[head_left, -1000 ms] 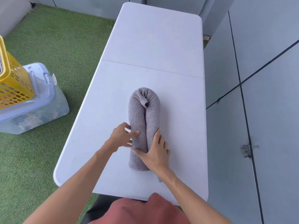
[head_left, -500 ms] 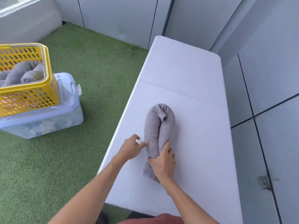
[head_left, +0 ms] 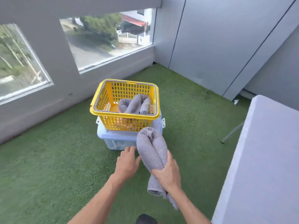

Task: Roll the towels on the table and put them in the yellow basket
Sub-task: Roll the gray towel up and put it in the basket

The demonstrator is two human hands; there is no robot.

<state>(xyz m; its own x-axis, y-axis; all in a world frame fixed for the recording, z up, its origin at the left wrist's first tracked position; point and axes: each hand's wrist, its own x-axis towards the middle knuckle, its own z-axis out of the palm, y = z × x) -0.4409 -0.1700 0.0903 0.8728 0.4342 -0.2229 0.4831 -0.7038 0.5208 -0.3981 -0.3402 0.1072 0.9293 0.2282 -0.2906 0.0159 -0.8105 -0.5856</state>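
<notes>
Rolled towel is off the counter and heading for the basket!

The right hand (head_left: 168, 173) grasps the doubled grey towel (head_left: 152, 149) in a clenched grip, lifted clear of the counter (head_left: 265, 159) off to its right; the left hand (head_left: 127, 164) hangs released just beside it. The yellow basket (head_left: 124, 114), ahead, already holds rolled towels (head_left: 135, 104), so drop-in looks next.

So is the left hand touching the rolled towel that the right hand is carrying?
Cannot tell. In the head view the left hand is open beside the rolled towel, its thumb right at the towel's edge; motion blur hides any gap. The right hand grips it.
</notes>
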